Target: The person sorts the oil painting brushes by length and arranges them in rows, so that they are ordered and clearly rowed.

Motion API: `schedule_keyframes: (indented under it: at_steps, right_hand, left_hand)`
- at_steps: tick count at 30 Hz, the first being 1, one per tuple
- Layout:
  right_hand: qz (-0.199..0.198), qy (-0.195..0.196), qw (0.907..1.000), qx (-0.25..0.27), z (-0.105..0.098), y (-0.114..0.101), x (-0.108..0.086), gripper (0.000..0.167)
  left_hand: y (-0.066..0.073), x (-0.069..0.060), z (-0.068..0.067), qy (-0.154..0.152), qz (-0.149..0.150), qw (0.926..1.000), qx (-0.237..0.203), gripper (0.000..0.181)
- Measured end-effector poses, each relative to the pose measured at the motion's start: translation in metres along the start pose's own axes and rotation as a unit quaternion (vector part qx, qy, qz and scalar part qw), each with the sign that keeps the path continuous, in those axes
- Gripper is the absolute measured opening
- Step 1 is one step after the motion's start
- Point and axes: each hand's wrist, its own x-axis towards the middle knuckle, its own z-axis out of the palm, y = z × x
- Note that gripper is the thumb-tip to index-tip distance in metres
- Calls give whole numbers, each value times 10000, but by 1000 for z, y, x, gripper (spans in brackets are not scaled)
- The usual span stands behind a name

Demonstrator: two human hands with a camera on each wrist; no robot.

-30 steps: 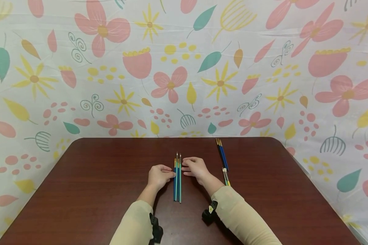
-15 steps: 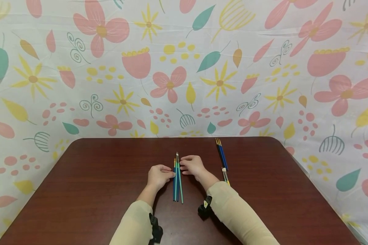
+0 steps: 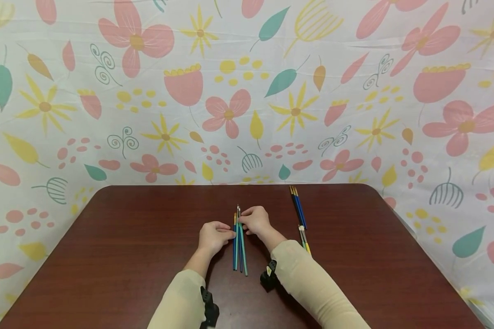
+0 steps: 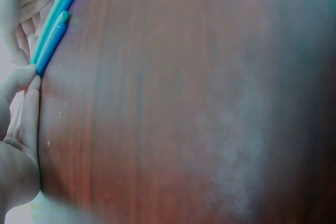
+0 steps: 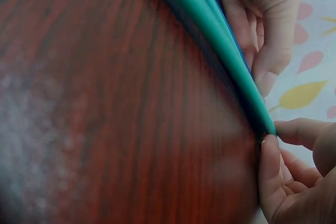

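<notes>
A narrow bundle of slim paintbrushes with blue and teal handles lies on the brown table, bristles pointing away, between my two hands. My left hand (image 3: 212, 236) pinches the dark blue paintbrush (image 3: 234, 251) on the bundle's left side between thumb and finger. With thumb and index finger, my right hand (image 3: 256, 220) pinches the teal paintbrush (image 3: 244, 253) near its ferrule. That brush slants, its handle end swung out to the right. In the right wrist view, the teal handle (image 5: 226, 45) runs down to my right fingertips (image 5: 270, 150). The fingers partly hide the ferrules.
Black and blue paintbrushes (image 3: 298, 208) lie at the back right of the dark brown table (image 3: 127, 256). Nearer are brushes with pale bristles (image 3: 302, 228), partly hidden by my right sleeve (image 3: 308, 274). A floral cloth (image 3: 247, 137) hangs behind the table.
My right hand has moved left onto the teal paintbrush and now pinches it. That brush's bristle end has shifted left and its handle end right. My left hand has stayed in place.
</notes>
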Motion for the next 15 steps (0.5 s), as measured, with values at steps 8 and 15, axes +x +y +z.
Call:
schedule_keyframes:
  at_steps: [8, 15]
  right_hand:
    - [109, 9, 9998, 182, -2, -1, 0, 23]
    - [162, -22, 9988, 458, -3, 0, -3, 24]
  left_hand:
    - [-1, 0, 1, 18, -14, 10000, 13, 21]
    - [-1, -1, 0, -2, -22, 10000, 19, 22]
